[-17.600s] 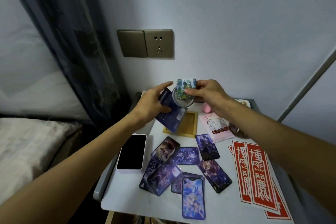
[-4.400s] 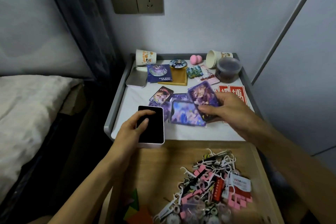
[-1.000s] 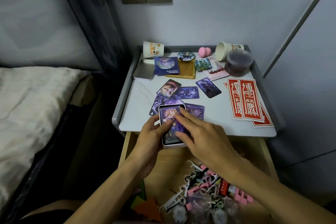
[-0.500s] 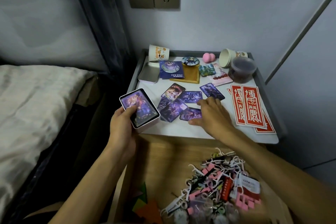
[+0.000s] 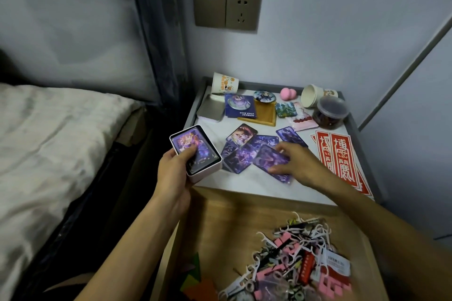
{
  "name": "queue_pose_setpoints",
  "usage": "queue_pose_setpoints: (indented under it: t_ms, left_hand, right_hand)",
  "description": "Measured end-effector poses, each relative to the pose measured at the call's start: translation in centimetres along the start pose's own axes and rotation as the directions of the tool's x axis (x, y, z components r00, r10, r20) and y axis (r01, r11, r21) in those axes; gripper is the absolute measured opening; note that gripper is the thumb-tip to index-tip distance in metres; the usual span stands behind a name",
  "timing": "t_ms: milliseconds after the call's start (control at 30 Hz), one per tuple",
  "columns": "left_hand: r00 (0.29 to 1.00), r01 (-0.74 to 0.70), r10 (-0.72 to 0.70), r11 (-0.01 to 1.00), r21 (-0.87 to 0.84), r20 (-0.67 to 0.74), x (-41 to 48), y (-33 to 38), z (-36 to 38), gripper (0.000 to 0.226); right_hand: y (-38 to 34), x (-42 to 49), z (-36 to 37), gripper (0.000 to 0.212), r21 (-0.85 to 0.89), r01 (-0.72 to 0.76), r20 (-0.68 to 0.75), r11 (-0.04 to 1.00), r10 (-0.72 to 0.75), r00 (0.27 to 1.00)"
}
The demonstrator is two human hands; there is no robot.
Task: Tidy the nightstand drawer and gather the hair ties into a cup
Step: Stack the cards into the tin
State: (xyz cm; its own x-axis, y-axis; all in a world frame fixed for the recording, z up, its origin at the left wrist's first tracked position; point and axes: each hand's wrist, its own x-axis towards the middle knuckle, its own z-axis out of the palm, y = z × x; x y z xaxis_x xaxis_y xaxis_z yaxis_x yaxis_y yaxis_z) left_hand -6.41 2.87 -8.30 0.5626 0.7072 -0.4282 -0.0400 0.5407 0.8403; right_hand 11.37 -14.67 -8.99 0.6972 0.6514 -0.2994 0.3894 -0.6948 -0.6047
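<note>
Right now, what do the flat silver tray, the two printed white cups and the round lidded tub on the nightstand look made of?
Flat silver tray: likely metal, with a matte grey sheen and a thin raised rim.
Upright printed white cup and tipped printed white cup: likely paper, matte, with rolled lips.
Round lidded tub: clear plastic with glossy highlights; dark contents show through.

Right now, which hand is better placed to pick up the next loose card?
The right hand: its fingers rest on a purple card, while the left hand grips the pink box.
</note>
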Motion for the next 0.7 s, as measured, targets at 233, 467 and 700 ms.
queue_pose_setpoints:
  t_ms: [233, 467, 700]
  left_hand:
    - [0.999, 0.009, -0.009, 1.000, -0.011, -0.033, 0.8, 0.1, -0.4, 0.025]
    - [1.000, 0.001, -0.001, 1.000, 0.001, -0.028, 1.3, 0.3, -0.7, 0.028]
    - [0.999, 0.013, -0.013, 1.000, 0.027, -0.030, 1.3, 0.2, -0.7, 0.036]
  right_hand:
    - [-4.2, 6.2, 0.8, 0.068, -0.434, 0.352, 0.283, 0.829, -0.245, 0.927]
    - [-5.2, 7.4, 1.2, 0.069, -0.598, 0.458, 0.374, 0.658, -0.277, 0.885]
    - [-5.1, 6.1, 1.6, 0.053, -0.608, 0.492, 0.313, 0.623, -0.381, 0.870]
